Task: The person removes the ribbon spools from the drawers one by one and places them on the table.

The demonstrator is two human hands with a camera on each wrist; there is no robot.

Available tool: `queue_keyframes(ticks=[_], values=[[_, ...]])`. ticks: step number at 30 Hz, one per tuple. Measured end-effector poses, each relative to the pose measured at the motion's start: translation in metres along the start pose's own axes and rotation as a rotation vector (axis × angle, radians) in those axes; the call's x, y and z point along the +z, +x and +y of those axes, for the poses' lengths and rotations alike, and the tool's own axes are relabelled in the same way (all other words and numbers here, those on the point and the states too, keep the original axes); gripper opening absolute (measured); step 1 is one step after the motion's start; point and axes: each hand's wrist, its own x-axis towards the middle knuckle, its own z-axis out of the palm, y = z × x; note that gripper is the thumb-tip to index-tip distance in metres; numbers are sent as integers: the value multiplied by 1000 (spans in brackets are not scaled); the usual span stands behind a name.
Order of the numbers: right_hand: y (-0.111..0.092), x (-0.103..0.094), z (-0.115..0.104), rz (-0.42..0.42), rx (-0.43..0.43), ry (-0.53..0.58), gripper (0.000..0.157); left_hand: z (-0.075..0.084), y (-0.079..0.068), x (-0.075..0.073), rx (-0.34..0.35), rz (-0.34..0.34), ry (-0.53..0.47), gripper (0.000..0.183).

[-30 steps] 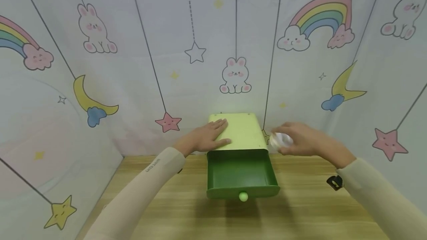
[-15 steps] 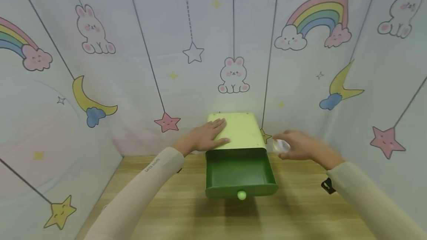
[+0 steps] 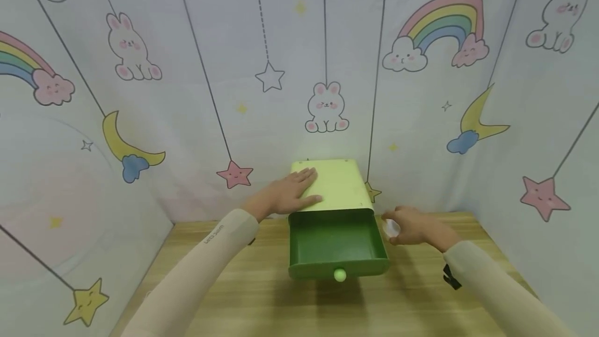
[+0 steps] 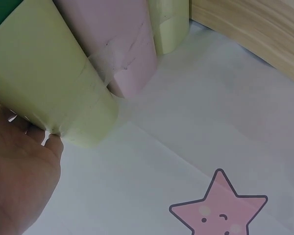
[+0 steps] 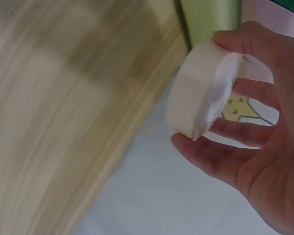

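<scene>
In the head view a small drawer cabinet [image 3: 339, 186] with a pale yellow-green top stands against the back wall. Its top drawer [image 3: 313, 271], dark green with a round light-green knob [image 3: 340, 275], is pulled out and shows its green floor. My left hand [image 3: 292, 194] rests with spread, straight fingers on the left part of the cabinet's top. Beside the cabinet, on the right, my right hand [image 3: 414, 225] holds a roll of white tape [image 5: 193, 88]. In the right wrist view the thumb and a finger pinch the roll by its outer edge.
The left wrist view shows the cabinet's stacked tiers, with a pink tier [image 4: 120, 44] between yellow ones. A wooden tabletop [image 3: 224, 285] lies beneath. Printed cloth walls [image 3: 281, 134] with rabbits, stars and rainbows enclose the back and sides.
My right hand has come down with the roll of tape, from beside the cabinet's top to beside the open drawer. The left hand and the drawer have stayed in place.
</scene>
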Motion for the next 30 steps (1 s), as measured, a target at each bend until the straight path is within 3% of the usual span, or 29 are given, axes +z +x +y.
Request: queue_keyframes(ticks=[5,19,30], values=[[4,15,4,-6,-17,-27,58,-1,-2,2,1,6,-14,90],[15,53,17,1,42,51,55,0,2,3,21,16,-5,91],[23,63,14,-37,61,73,53,-5,2,8,19,30,-7,91]])
